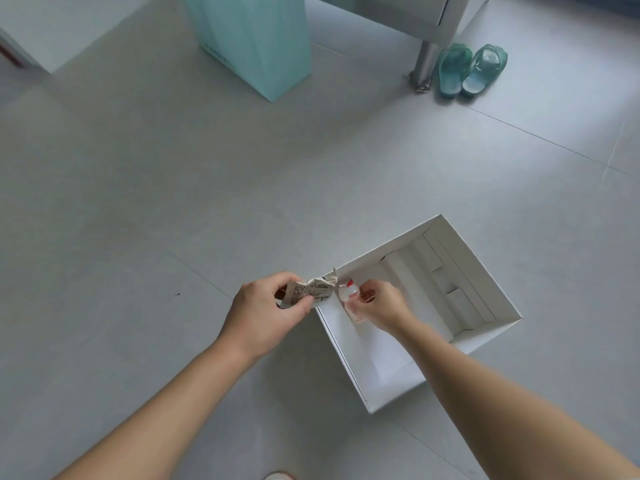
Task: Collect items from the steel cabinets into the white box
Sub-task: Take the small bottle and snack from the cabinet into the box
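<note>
An open white box [485, 271] stands on the grey floor at lower right, with white cardboard dividers inside along its far wall. My left hand [266, 313] grips a crumpled printed snack packet [311, 291] just outside the box's near left corner. My right hand [379, 306] is over the box's left side and pinches a small clear packet with red markings [348, 292]. The two packets almost touch above the corner.
A teal paper bag [256, 39] stands on the floor at the top centre. A steel cabinet [408, 15] on a metal leg [426, 64] is at the top right, with a pair of green slippers [471, 69] beside the leg. A white block [45, 26] sits top left.
</note>
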`<action>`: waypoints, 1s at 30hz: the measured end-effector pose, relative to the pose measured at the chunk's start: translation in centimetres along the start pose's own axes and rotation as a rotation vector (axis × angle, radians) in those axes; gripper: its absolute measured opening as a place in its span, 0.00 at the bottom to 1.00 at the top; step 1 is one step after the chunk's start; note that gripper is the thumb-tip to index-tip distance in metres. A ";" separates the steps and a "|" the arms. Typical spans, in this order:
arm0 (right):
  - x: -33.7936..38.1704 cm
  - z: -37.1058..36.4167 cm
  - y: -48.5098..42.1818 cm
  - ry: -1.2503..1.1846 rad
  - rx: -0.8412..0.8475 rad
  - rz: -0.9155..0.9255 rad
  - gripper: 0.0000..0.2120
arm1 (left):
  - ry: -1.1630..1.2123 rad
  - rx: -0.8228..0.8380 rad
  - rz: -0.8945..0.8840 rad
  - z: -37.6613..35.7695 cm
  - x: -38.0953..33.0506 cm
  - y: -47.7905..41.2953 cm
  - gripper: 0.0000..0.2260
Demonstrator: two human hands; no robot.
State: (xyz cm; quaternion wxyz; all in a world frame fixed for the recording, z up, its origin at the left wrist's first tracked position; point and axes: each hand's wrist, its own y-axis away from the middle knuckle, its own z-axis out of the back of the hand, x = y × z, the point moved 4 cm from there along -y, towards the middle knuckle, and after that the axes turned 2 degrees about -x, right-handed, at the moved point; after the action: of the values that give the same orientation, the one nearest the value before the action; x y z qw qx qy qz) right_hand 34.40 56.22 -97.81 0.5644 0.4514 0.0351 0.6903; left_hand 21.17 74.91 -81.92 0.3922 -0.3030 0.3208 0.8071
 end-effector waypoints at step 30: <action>7.6 19.5 12.0 0.054 -0.241 0.399 0.23 | -0.318 0.164 -0.160 -8.4 -7.9 -4.5 0.07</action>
State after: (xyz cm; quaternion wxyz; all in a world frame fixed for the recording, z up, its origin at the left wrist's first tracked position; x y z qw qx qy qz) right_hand 38.66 49.08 -75.15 0.4656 0.3602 -0.1225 0.7990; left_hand 30.93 67.32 -82.46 0.5242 -0.1632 0.2946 0.7822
